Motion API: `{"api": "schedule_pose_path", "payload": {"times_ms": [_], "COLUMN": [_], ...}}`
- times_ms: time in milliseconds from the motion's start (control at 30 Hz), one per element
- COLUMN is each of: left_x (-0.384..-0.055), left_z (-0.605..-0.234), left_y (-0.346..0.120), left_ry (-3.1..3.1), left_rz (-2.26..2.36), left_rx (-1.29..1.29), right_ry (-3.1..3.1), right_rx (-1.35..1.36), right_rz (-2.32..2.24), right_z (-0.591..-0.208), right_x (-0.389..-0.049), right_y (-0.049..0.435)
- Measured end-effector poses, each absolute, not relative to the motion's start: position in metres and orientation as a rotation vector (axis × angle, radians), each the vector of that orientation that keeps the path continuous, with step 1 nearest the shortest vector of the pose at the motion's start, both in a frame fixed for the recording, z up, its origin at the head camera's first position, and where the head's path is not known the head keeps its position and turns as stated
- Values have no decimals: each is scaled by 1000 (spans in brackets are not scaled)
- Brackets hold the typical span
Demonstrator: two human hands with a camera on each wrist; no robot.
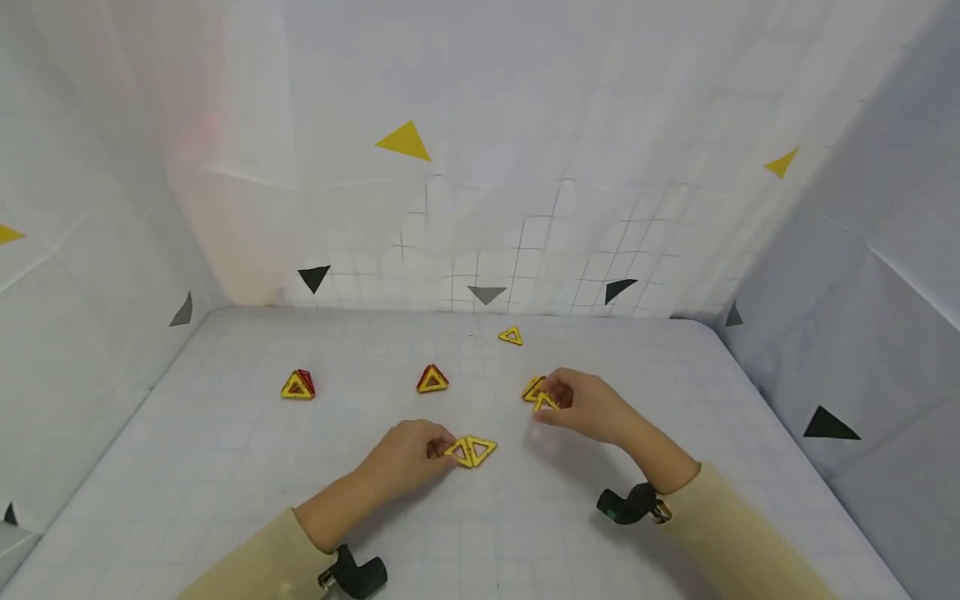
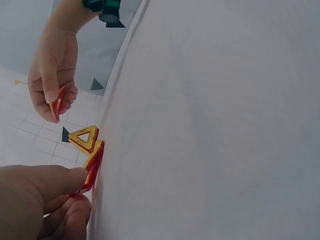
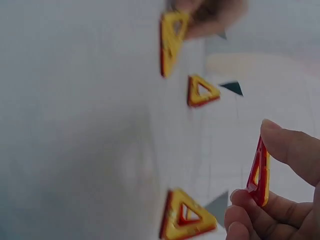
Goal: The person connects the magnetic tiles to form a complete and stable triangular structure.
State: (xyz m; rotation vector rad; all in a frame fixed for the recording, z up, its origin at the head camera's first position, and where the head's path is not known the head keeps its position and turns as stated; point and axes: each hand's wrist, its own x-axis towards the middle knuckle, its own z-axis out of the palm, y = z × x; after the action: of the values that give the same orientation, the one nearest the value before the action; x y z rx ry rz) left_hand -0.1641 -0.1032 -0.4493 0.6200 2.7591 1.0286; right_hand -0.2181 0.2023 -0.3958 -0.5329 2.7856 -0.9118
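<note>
Between its thumb and fingers my left hand (image 1: 411, 452) pinches two yellow triangular magnetic tiles (image 1: 481, 451), joined edge to edge, low over the table. My right hand (image 1: 588, 406) pinches a single triangular magnetic tile (image 3: 259, 175), seen side-on with red and yellow edges in the right wrist view. Just behind that tile, a yellow tile piece (image 1: 533, 388) sits on the table, partly covered by the right fingers in the head view. The right wrist view shows it as a triangle (image 3: 187, 220) with a red underside, apart from the held tile.
A red-and-yellow pyramid of tiles (image 1: 298, 385) stands on the left of the white table (image 1: 202, 467). A similar triangular piece (image 1: 432, 379) is near the middle. One yellow triangle (image 1: 512, 336) lies farther back. White sheets (image 1: 480, 208) with printed triangles enclose the table.
</note>
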Motion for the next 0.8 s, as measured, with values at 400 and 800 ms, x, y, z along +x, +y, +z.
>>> {"api": "schedule_pose_path", "payload": {"times_ms": [400,800], "left_x": [-162,-161], "left_z": [-449,-449], "left_y": [-102,-95], "left_ry": [2834,2905], "left_rz": [1011,979], "left_rx": [605,582], "right_ry": [2724,2740], "right_rx": [-668,-713], "right_rz": [-877,-740], "right_z": [-424,-432], "right_x": [-206,-201], "right_y": [173,154]}}
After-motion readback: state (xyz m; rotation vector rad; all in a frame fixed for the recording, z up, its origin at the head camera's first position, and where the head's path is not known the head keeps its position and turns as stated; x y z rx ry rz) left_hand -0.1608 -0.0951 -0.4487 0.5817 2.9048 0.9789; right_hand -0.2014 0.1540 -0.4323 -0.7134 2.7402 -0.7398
